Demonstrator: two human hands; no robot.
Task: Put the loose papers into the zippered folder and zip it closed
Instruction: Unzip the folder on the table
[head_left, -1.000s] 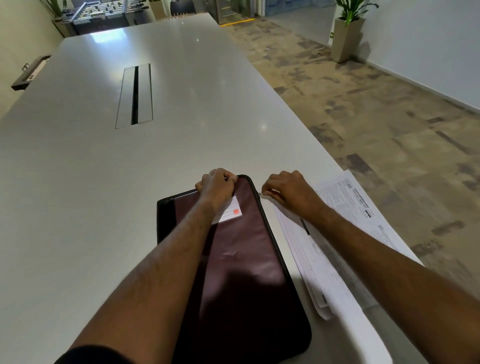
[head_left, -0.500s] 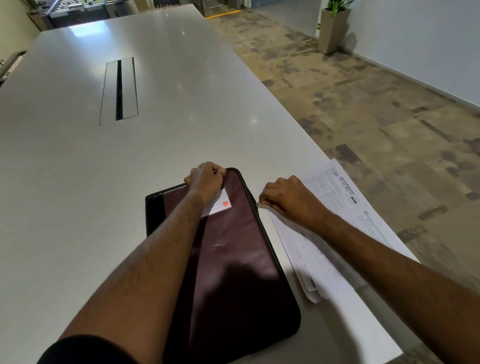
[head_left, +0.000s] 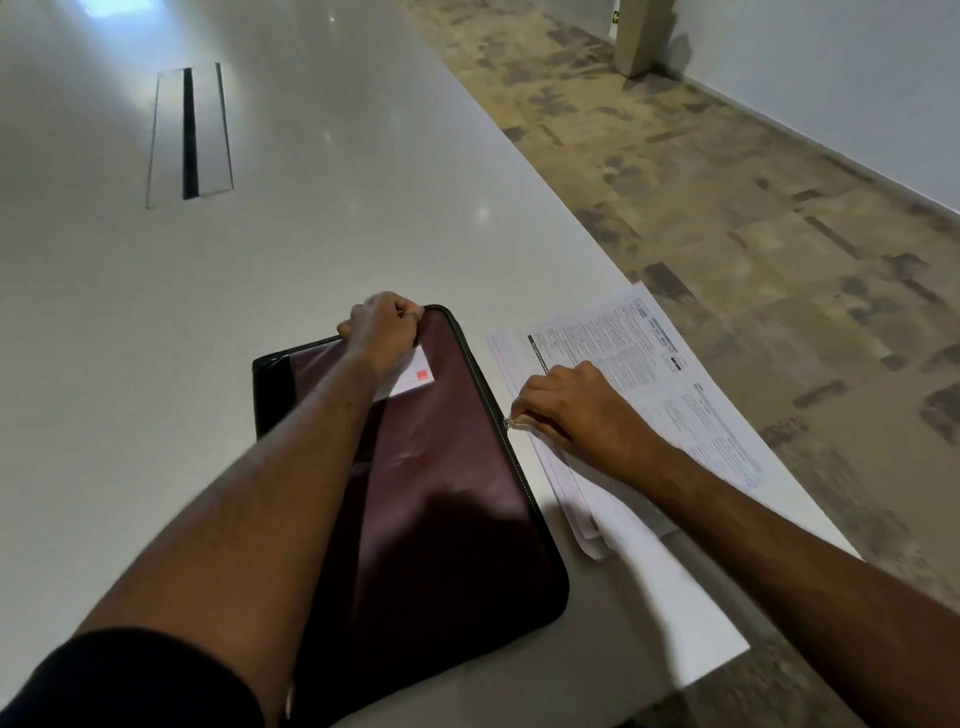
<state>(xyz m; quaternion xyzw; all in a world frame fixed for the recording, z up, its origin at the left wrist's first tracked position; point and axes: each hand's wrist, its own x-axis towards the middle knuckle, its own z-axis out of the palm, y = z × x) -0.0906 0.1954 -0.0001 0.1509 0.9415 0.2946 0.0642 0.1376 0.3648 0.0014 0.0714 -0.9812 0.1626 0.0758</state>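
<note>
Maroon zippered folder (head_left: 447, 499) flat near the right edge of the white table (head_left: 156, 338), small white card with a red square (head_left: 413, 379) on its cover. Left hand (head_left: 382, 332) curled tight over the folder's far edge, close to the far right corner. Right hand (head_left: 576, 405) closed, pinching the zipper pull (head_left: 508, 423) partway down the folder's right side. Loose papers (head_left: 670, 395) just beside the folder, under the right hand, overhanging the table's right edge.
</note>
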